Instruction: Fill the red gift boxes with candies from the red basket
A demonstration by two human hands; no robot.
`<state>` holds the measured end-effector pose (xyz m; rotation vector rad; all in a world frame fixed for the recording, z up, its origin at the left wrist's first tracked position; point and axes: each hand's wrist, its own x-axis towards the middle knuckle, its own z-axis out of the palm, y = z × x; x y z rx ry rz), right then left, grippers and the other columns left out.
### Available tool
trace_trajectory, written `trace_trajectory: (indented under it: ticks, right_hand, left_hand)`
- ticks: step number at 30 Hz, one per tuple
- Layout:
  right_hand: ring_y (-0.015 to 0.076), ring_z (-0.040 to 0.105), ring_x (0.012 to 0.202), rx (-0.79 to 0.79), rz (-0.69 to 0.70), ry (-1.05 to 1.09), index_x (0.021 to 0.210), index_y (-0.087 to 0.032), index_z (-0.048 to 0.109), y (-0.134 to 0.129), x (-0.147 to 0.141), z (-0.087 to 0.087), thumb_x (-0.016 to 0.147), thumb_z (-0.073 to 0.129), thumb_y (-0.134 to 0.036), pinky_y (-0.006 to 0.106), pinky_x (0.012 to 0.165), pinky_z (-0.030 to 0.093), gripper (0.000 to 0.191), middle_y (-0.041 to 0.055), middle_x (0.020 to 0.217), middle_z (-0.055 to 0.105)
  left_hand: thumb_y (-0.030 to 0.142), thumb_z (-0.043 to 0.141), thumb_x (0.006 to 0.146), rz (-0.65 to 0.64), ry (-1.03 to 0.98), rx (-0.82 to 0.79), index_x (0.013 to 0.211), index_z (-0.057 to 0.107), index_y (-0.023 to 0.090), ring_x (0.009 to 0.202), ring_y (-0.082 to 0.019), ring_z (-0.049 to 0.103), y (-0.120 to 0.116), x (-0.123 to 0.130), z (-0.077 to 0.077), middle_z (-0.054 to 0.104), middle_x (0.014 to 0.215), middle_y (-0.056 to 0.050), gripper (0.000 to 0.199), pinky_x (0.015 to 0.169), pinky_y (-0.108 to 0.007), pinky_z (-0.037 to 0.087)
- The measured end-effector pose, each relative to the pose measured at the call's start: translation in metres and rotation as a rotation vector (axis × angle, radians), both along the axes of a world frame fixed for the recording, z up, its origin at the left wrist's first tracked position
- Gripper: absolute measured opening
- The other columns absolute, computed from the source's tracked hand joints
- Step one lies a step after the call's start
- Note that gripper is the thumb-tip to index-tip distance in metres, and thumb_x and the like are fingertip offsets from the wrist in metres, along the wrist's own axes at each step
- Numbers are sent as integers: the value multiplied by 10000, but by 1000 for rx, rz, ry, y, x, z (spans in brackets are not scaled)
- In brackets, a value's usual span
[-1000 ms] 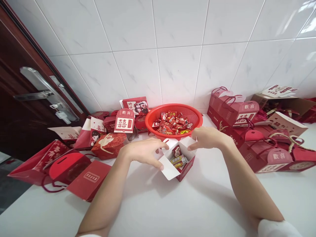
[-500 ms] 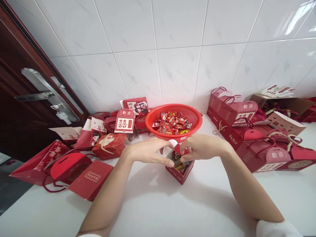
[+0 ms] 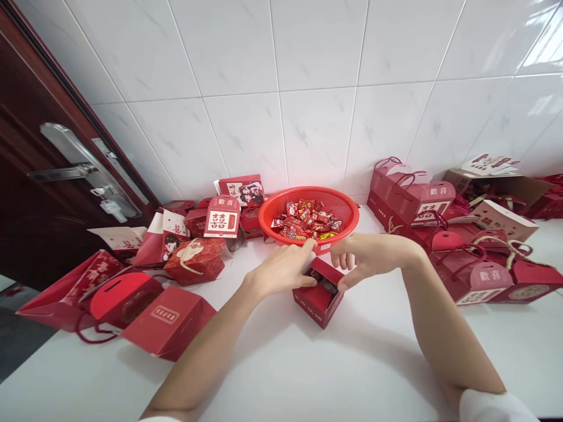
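Note:
A small red gift box (image 3: 314,309) with pale lettering stands on the white table in front of me, its top partly open. Dark shade hides most of what lies inside. My left hand (image 3: 281,268) is at its left side, thumb over the rim and index finger stretched toward the basket. On the other side, my right hand (image 3: 367,258) has its thumb on the box's right edge and its other fingers curled behind the far side. Just behind the box is a red plastic basket (image 3: 265,220) holding many wrapped candies (image 3: 305,220).
Several red gift boxes (image 3: 162,316) crowd the table's left side. More handled boxes (image 3: 472,278) stand on the right, near an open cardboard carton (image 3: 528,186). A tiled wall (image 3: 316,135) rises behind, and a dark door with a metal handle (image 3: 88,170) is at left.
My hands have moved apart over the box, the left slightly left. A red flap now covers part of the opening, where wrapped contents showed before.

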<state>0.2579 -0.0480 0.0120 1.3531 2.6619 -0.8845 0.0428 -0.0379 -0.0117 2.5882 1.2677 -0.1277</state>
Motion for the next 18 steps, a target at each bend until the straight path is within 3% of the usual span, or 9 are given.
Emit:
trace_trajectory:
  ticks: [6, 13, 18]
  right_hand:
    - [239, 660, 820, 26, -43, -56, 848, -191, 660, 6, -2, -7, 707, 755, -590, 298, 615, 465, 434, 76, 917, 705]
    - [230, 610, 705, 51, -97, -231, 815, -202, 643, 16, -18, -20, 721, 758, -579, 309, 556, 416, 406, 51, 775, 643]
    - [224, 609, 672, 61, -168, -301, 812, -200, 647, 17, -21, -22, 673, 781, -603, 303, 534, 406, 447, 50, 785, 625]
  left_hand:
    - [452, 649, 814, 11, -55, -42, 1055, 455, 241, 859, -271, 662, 1, -3, 2, 660, 887, -25, 375, 620, -300, 378]
    - [341, 662, 782, -15, -122, -58, 1053, 459, 238, 819, -242, 632, 2, -1, 0, 638, 878, -9, 354, 611, -287, 371]
    - [393, 609, 844, 5, -260, -92, 1065, 501, 244, 727, -212, 614, 4, -1, -7, 623, 803, 15, 287, 597, -285, 377]
